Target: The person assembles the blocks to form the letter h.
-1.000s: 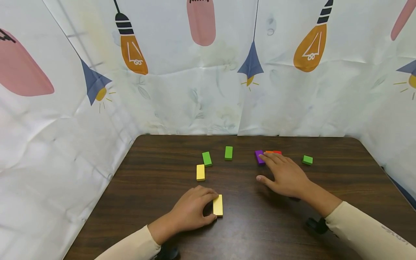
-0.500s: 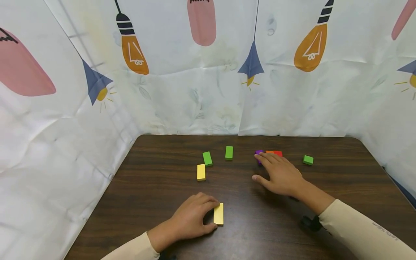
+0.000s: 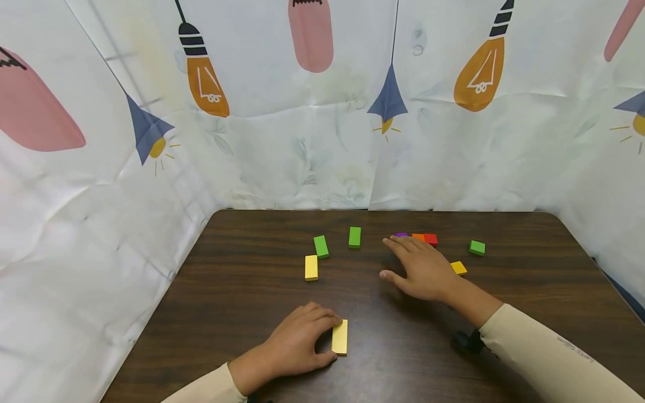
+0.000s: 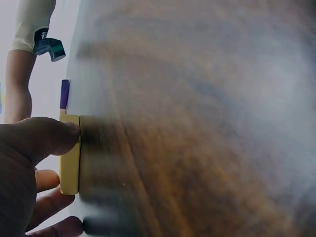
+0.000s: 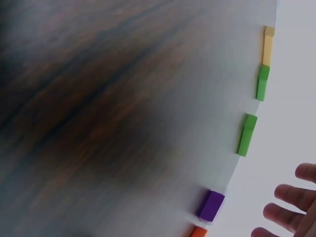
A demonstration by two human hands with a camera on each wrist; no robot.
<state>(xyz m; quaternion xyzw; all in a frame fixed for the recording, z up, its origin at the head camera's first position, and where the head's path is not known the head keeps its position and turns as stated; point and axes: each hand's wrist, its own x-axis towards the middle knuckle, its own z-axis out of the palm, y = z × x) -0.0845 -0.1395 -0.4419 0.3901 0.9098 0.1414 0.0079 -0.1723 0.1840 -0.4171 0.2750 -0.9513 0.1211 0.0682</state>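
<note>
My left hand holds a pale yellow wooden block by its two ends, thumb at the near end and fingertips at the far one. In the left wrist view the thumb lies against the yellow block, which is flat on the tabletop. My right hand is spread over the table with nothing in it. Its fingers partly hide a purple block in the head view. In the right wrist view the fingertips show beyond the purple block.
Beyond the right hand lie an orange block, a red block, an amber block and a small green block. Two green blocks and another yellow block lie left of centre on the dark wooden table.
My left hand has drawn the yellow block toward the table's near side. The right hand has drifted left, uncovering the amber block and covering more of the purple one.
</note>
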